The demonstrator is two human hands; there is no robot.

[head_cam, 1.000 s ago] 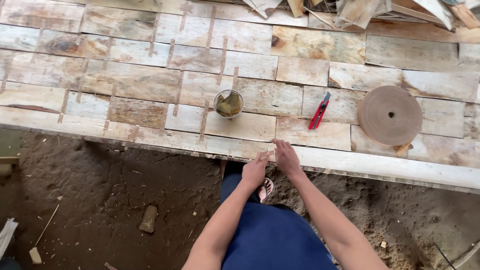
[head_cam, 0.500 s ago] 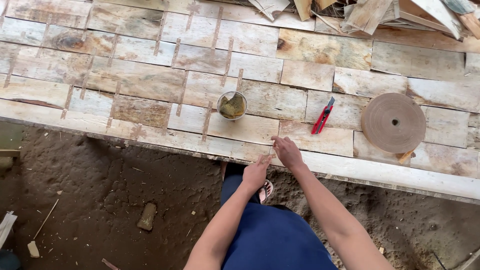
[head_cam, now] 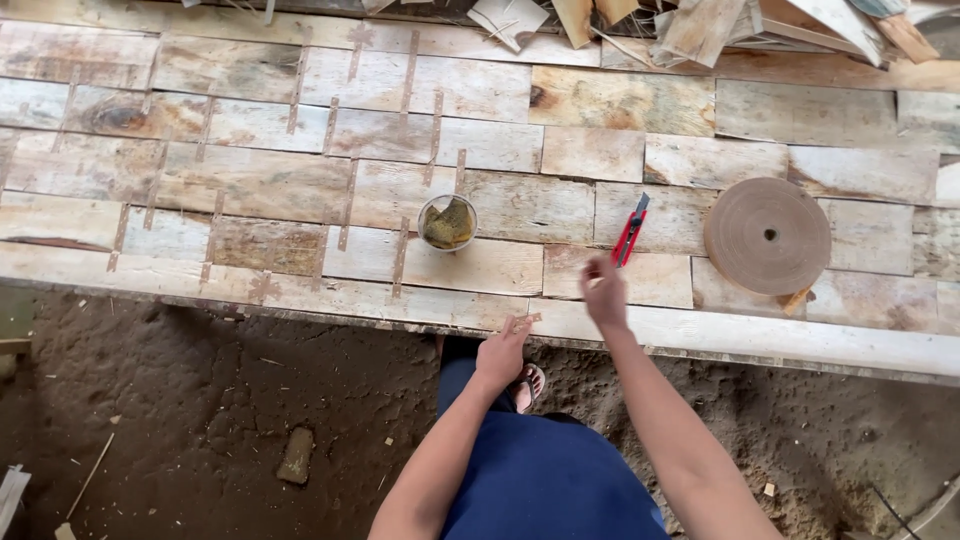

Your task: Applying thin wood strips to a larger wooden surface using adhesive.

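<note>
- The left hand [head_cam: 497, 352] sits at the near edge of the surface [head_cam: 250, 180], its grip pinching a small strip of brown tape [head_cam: 523, 322] between thumb and fingertips.
- The tape strip lies at the tip of that grip, right on the near edge board, touching the wood or just above it; I cannot tell which.
- The right hand [head_cam: 604, 292] hovers over the surface, up and to the right of the left grip. It is blurred, fingers curled loosely; I cannot tell whether its grip is spread or pressed together, and nothing shows in it.
- Just beyond the right hand lies a red utility knife [head_cam: 630, 230], flat on the boards, apart from the fingers.
- Farther right of that hand rests a big roll of brown tape [head_cam: 767, 236], lying flat.
- Up and left of the left grip stands a small round cup [head_cam: 447, 222] with yellowish stuff inside.
- The boards carry many short tape strips across their seams.
- Wood scraps [head_cam: 700, 30] pile at the far edge.
</note>
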